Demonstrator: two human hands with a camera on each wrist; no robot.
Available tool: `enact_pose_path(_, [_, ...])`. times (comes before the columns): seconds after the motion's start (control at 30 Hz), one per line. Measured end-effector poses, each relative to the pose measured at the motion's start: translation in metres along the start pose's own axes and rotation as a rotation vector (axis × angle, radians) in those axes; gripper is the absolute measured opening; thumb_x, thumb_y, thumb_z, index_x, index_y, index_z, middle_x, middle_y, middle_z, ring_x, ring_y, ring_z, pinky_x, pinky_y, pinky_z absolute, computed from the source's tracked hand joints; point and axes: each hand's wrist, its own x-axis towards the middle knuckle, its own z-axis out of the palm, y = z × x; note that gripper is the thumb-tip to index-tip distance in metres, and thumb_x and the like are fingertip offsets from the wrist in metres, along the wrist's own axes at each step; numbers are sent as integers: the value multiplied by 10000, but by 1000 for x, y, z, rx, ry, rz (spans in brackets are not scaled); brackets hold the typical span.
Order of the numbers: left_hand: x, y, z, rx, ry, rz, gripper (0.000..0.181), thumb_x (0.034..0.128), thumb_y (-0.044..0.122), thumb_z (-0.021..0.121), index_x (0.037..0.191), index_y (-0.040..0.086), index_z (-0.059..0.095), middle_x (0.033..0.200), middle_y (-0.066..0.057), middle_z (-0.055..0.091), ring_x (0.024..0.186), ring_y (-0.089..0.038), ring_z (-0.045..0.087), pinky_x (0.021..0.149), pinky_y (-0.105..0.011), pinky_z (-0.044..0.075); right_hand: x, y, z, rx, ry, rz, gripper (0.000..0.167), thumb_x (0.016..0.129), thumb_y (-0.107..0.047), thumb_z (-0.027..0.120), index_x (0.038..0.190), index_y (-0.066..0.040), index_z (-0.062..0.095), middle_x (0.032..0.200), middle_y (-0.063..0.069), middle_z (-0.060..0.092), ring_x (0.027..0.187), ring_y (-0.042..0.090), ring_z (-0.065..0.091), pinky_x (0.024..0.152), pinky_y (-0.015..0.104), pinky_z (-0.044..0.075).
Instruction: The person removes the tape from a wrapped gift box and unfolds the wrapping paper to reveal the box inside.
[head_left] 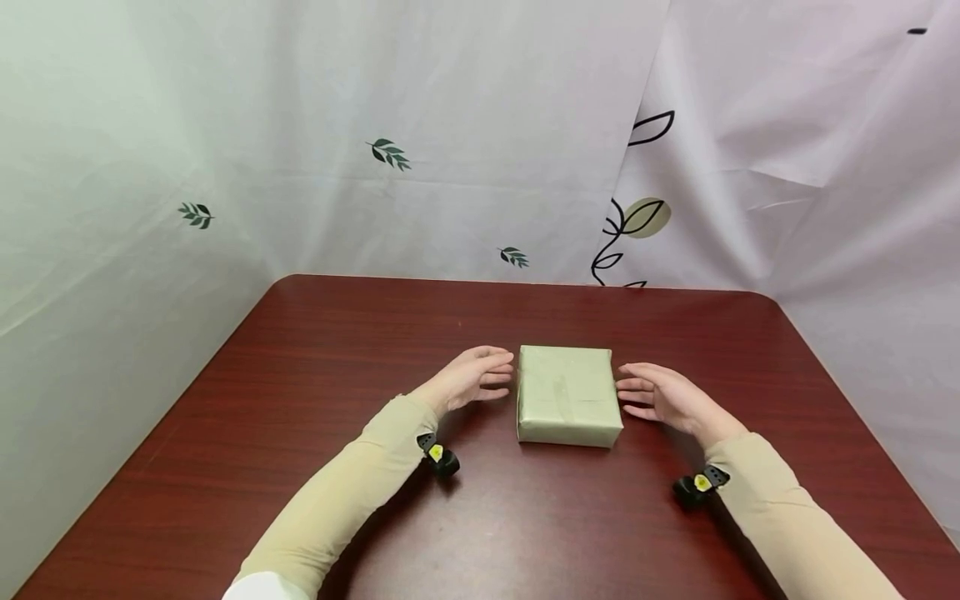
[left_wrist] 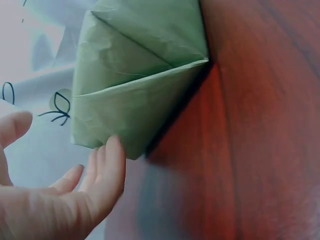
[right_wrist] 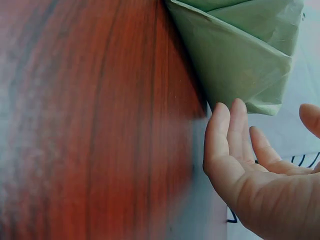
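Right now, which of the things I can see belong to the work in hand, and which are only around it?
Belong to the work, it seems:
- left hand
- right hand
- green wrapped box, between them

Only around it:
- reddish-brown table
- leaf-printed backdrop
- black wrist devices, left and right

In my head feed I see a glossy, reddish-brown wood-grain table, its rounded far corners at ten and two o'clock. Directly on it, just off the middle toward two o'clock, sits a green paper-wrapped box.
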Motion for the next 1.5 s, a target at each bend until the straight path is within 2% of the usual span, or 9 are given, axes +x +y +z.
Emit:
enact_pose_path(0.17, [-4, 8, 0, 62, 27, 106, 437, 975, 169, 491, 1347, -38, 392, 1360, -256, 461, 1215, -327, 509, 1026, -455, 414, -4, 1, 0, 3, -5, -42, 151, 1014, -285, 418, 1087, -222, 534, 952, -79, 609, 904, 51, 610, 817, 249, 509])
enact_pose_path(0.33, [-9, 13, 7, 133, 33, 220, 421, 964, 129, 502, 1336, -50, 414, 1324, -252, 492, 1205, -341, 519, 1020, -452, 420, -7, 1, 1, 0, -14, -62, 154, 1018, -263, 412, 1077, -223, 548, 945, -81, 613, 893, 55, 611, 815, 247, 510])
enact_pose_path(0.43, [-10, 15, 13, 214, 48, 282, 390, 944, 121, 536, 1299, -24, 468, 1245, -228, 550, 1146, -315, 555, 990, -433, 450, -11, -1, 1, -11, -13, -74, 152, 1016, -249, 419, 1064, -222, 560, 939, -80, 619, 888, 56, 615, 812, 246, 512])
enact_pose_path(0.63, [-16, 16, 23, 457, 62, 414, 359, 920, 123, 589, 1249, -5, 525, 1155, -167, 597, 1073, -266, 596, 907, -336, 484, -18, -6, 4, -38, -19, -109, 156, 1009, -225, 443, 1054, -202, 590, 936, -71, 634, 876, 67, 628, 800, 243, 523])
enact_pose_path(0.73, [-20, 19, 28, 525, 36, 433, 374, 918, 132, 597, 1263, 11, 520, 1179, -155, 592, 1099, -265, 595, 899, -314, 487, -21, -9, 5, -14, -44, -139, 173, 1009, -196, 440, 1045, -196, 610, 935, -69, 646, 870, 71, 629, 802, 245, 527])
enact_pose_path(0.87, [-22, 21, 35, 564, -13, 443, 390, 918, 134, 598, 1281, 21, 509, 1225, -164, 580, 1131, -270, 576, 927, -334, 474, -24, -13, 8, 7, -75, -190, 192, 1006, -157, 440, 1037, -190, 626, 938, -64, 660, 868, 73, 636, 807, 245, 531])
enact_pose_path(1.07, [-17, 24, 46, 670, -59, 497, 387, 912, 143, 610, 1265, 12, 522, 1258, -150, 569, 1163, -269, 542, 987, -349, 437, -23, -15, 14, -88, -50, -218, 160, 994, -131, 453, 1095, -135, 576, 949, -83, 653, 884, 49, 641, 811, 227, 526])
enact_pose_path(1.3, [-15, 23, 59, 1000, -65, 559, 484, 898, 259, 636, 1324, 68, 509, 1323, -72, 534, 1238, -196, 488, 1045, -320, 379, -20, -15, 22, -235, 48, -192, 354, 970, -140, 487, 1226, 103, 458, 947, -89, 612, 865, 36, 623, 804, 244, 526])
enact_pose_path(1.5, [-14, 20, 73, 1249, -78, 621, 531, 885, 355, 643, 1334, 104, 506, 1319, -59, 516, 1244, -201, 469, 1049, -292, 375, -17, -13, 27, -316, 93, -210, 434, 934, -152, 565, 1233, 139, 447, 978, -37, 595, 870, 31, 616, 810, 277, 531])
